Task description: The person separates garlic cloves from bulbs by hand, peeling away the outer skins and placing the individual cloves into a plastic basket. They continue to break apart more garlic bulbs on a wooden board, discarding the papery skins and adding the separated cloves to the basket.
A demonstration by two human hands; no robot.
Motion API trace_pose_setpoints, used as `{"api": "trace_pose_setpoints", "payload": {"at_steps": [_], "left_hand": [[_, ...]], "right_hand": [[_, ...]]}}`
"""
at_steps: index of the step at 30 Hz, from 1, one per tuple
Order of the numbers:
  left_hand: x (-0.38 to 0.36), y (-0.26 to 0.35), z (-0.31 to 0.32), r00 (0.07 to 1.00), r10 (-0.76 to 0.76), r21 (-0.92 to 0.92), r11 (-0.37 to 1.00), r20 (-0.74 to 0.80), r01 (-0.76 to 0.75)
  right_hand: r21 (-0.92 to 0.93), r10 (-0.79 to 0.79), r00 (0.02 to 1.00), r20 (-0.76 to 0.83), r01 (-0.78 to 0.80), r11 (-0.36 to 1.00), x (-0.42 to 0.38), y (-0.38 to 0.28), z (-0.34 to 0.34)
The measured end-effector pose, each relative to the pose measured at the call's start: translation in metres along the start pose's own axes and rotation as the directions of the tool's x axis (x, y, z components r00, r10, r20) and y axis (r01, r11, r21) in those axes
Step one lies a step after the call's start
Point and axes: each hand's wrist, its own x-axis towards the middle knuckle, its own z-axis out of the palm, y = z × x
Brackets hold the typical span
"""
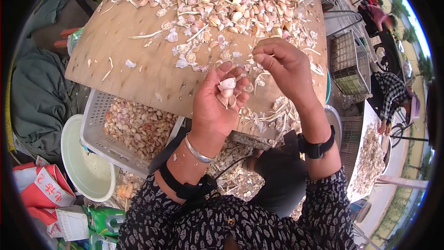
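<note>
Pale garlic clove (227, 84), partly skinned, held in cupped left hand (217, 106) above wooden board

Left of the left hand (217, 106), bare wooden board (134, 71) lies open, dotted only with stray garlic skins (185, 60). Beyond both hands, a thick heap of garlic cloves (231, 0) blocks the way. Below the left hand, the white crate (95, 132) of cloves sits under the board's edge. The right hand (282, 65) hovers over scattered husks.

Rough matt wooden board (138, 60), papery garlic skins (182, 60) (dry, flaky), perforated plastic crate (95, 129), shiny metal bangle (198, 153)
</note>
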Motion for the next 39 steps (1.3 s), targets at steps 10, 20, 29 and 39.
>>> {"api": "trace_pose_setpoints", "payload": {"at_steps": [10,20,29,39], "left_hand": [[0.02,-0.006,-0.021,0.99,-0.043,-0.059,0.997,0.138,0.051],[0.014,-0.008,-0.021,0.983,-0.004,0.024,1.0,0.183,-0.001],[0.012,0.001,-0.024,0.985,0.004,-0.067,0.998,0.171,0.008],[0.013,0.022,-0.025,0.982,0.144,-0.199,0.973,0.124,-0.118]], "right_hand": [[-0.712,-0.069,0.983,-0.169,-0.073,0.698,0.05,0.147,-0.027],[0.798,-0.726,0.671,0.15,0.351,0.489,-0.018,-0.107,0.013],[0.957,-0.52,0.853,0.042,0.116,0.266,-0.056,-0.142,0.044],[-0.231,-0.15,0.986,0.067,0.162,0.959,0.055,0.01,0.044]]}}
